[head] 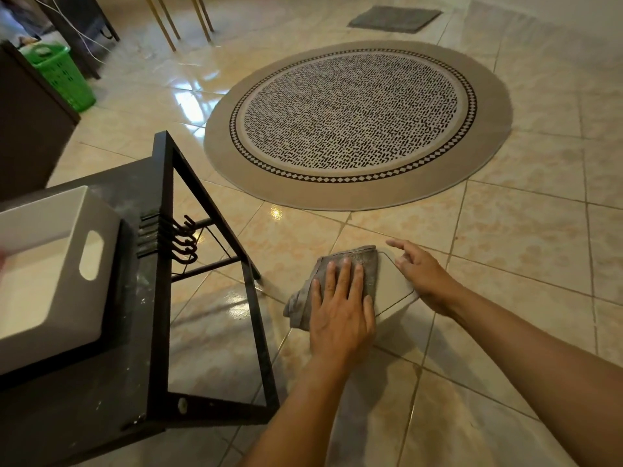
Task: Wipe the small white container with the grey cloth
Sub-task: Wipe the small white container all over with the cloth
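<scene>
Hiding beneath grey cloth and left hand: container's left half.

The grey cloth and both hands hide most of the small white container.

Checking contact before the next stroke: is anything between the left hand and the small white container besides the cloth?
Nothing else visible. The left hand presses flat on the grey cloth, which lies on the small white container. The right hand steadies the container's far side directly.
</scene>
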Available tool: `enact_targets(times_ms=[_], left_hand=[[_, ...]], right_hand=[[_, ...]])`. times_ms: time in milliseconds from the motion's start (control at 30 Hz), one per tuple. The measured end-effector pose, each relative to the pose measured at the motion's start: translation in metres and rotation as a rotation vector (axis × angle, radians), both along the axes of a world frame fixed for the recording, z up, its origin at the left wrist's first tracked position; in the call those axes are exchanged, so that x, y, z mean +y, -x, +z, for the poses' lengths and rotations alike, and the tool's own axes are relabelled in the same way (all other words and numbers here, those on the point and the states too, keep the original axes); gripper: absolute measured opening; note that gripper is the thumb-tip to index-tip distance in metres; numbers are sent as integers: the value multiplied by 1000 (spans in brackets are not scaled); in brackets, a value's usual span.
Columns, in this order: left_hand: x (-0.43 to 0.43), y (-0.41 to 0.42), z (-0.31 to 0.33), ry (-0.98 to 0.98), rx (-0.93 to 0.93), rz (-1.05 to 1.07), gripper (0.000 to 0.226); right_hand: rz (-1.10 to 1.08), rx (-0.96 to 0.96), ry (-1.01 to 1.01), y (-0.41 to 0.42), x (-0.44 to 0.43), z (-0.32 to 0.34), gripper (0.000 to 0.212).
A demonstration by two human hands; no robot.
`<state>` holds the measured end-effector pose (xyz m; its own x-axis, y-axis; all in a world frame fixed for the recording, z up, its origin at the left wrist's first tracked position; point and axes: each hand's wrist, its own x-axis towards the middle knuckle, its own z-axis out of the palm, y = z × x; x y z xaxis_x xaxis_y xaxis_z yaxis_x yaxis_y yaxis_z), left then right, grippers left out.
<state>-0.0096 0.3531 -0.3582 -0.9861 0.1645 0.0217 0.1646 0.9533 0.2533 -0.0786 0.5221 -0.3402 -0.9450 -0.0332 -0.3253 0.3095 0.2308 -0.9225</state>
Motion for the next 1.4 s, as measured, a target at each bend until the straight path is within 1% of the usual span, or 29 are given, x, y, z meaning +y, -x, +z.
enact_targets(times_ms=[67,167,233,300,367,433,567,700,767,867,933,1000,1067,1167,1233,1267,1300,1333,1400], left_hand=[[5,-4,3,-10,-22,6,61],[10,-6,16,-47,-68,12,59],[4,6,29,-62,-54,5,55],[-10,24,35,-13,-45,-42,52],[-22,34,29,45,-114,-102,55],[-28,32,19,65,-142,-122,58],[-25,28,13,81,-24,-80,54],[-23,27,21,-16,49,-15,50],[-21,17,26,-63,98,10,42],[-20,0,33,-105,212,-8,36],[-25,-2,32,-120,222,-30,31],[-35,5,30,-84,165,-16,33],[-41,11,30,-34,158,-6,29],[-28,4,32,27,203,-15,16],[-19,-4,33,27,259,-34,14],[-18,-4,32,11,290,-60,15],[-19,-2,31,-11,273,-104,20],[-22,1,29,-30,210,-160,29],[-33,8,22,-2,48,-276,51]], right_hand=[[-67,23,-20,-8,-3,-6,39],[-72,26,-82,-14,-5,-7,36],[-11,5,-123,-14,-2,-2,36],[102,-26,-156,-13,2,3,34],[214,-59,-156,-12,6,6,32],[262,-36,-188,-11,7,5,33],[273,83,-276,-9,7,2,37],[226,134,-296,-10,4,1,40],[200,153,-319,-11,2,0,40],[186,182,-345,-12,1,0,39],[187,194,-362,-12,0,1,39],[180,210,-382,-13,-2,1,38],[170,221,-387,-14,-4,0,38],[160,230,-386,-14,-6,-1,39],[161,229,-384,-14,-6,-2,40],[163,228,-385,-13,-6,-3,40],[166,227,-385,-13,-5,-4,39],[167,227,-383,-13,-5,-5,38],[166,224,-374,-14,-4,-7,36]])
